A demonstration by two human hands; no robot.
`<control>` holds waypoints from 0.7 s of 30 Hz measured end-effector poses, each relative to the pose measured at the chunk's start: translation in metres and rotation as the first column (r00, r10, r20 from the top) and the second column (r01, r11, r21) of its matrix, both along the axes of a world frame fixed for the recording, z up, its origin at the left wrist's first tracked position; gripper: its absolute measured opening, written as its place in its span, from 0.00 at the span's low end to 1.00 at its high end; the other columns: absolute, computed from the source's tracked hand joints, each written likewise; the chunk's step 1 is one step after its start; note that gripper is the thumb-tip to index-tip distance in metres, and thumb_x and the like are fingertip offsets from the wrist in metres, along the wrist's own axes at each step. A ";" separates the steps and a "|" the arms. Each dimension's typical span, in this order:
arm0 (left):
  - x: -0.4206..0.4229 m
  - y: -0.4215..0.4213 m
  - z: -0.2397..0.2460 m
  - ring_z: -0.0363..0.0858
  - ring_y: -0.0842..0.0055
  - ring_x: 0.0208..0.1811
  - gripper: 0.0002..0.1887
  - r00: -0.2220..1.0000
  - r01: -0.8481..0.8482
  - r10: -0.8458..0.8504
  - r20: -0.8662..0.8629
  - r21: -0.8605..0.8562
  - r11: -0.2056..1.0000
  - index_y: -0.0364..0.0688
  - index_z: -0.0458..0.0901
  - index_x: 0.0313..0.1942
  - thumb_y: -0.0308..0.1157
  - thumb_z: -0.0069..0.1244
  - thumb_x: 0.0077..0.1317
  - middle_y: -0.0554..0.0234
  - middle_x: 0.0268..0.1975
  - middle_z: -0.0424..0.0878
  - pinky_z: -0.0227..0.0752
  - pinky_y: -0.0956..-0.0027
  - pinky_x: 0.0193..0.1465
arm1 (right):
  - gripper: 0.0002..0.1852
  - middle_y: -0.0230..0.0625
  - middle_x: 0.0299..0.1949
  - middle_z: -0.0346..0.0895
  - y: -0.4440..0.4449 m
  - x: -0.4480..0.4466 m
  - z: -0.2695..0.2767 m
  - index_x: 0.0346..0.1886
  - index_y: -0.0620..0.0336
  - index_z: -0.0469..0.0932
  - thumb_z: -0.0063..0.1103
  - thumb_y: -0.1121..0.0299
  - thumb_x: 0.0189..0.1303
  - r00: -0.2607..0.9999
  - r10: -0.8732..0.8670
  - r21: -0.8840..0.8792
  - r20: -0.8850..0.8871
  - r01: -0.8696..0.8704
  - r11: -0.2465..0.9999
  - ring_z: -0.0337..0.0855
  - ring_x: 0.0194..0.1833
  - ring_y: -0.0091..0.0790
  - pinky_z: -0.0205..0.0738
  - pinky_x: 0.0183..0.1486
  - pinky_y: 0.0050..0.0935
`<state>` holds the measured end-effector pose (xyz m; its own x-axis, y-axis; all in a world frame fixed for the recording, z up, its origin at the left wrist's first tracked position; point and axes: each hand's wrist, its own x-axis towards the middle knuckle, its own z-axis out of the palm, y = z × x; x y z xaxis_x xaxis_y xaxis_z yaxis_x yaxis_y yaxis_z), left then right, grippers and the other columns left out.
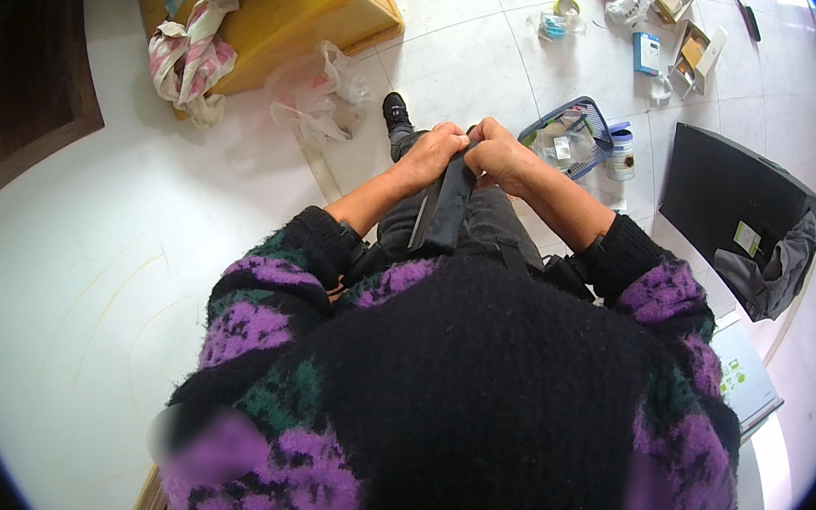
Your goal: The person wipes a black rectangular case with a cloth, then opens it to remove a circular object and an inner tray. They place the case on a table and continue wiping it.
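Observation:
A long, narrow black object (445, 210) lies lengthwise over my lap, its near end close to my sweater. It has a lighter strip along its left side; I cannot tell exactly what it is. My left hand (428, 155) grips its far end from the left, fingers curled over the top. From the right, my right hand (498, 156) pinches the same end, with the fingertips of both hands almost meeting. The hands hide that end of the object. Below it are my dark grey trousers (491, 223), and a black shoe (395, 111) shows beyond on the floor.
Right of my knees stand a blue plastic basket (603, 135) holding bagged items, a can (621, 155) and a large black case (725, 185) with a grey cloth (772, 270). At left are a yellow cabinet (307, 17), a checked cloth (192, 60) and a plastic bag (320, 98).

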<state>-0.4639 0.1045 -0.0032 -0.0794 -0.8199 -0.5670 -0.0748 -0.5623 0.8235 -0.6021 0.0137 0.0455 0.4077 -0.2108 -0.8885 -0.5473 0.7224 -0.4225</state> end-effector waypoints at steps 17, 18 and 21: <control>0.036 -0.026 0.022 0.81 0.75 0.36 0.23 0.687 -0.409 0.549 -0.476 0.372 0.834 0.36 0.79 0.45 0.47 0.35 0.70 0.59 0.36 0.83 0.77 0.72 0.43 | 0.39 0.44 0.65 0.61 -0.005 -0.055 -0.014 0.67 0.64 0.58 0.66 0.55 0.59 0.983 -0.119 0.299 0.141 0.072 0.952 0.66 0.63 0.42 0.65 0.59 0.51; 0.038 -0.029 0.025 0.82 0.75 0.35 0.23 0.652 -0.412 0.574 -0.495 0.405 0.816 0.36 0.79 0.45 0.47 0.35 0.70 0.59 0.35 0.83 0.77 0.71 0.43 | 0.40 0.47 0.65 0.62 -0.007 -0.058 -0.011 0.67 0.65 0.57 0.66 0.54 0.59 0.970 -0.189 0.352 0.155 0.125 0.927 0.67 0.64 0.45 0.65 0.59 0.52; 0.035 -0.038 0.036 0.81 0.75 0.42 0.22 0.600 -0.462 0.563 -0.569 0.328 0.824 0.38 0.77 0.50 0.44 0.32 0.72 0.58 0.42 0.82 0.77 0.71 0.45 | 0.33 0.41 0.50 0.73 -0.014 -0.070 0.004 0.62 0.65 0.62 0.63 0.54 0.62 0.960 -0.203 0.133 0.192 0.180 0.975 0.78 0.47 0.32 0.77 0.44 0.34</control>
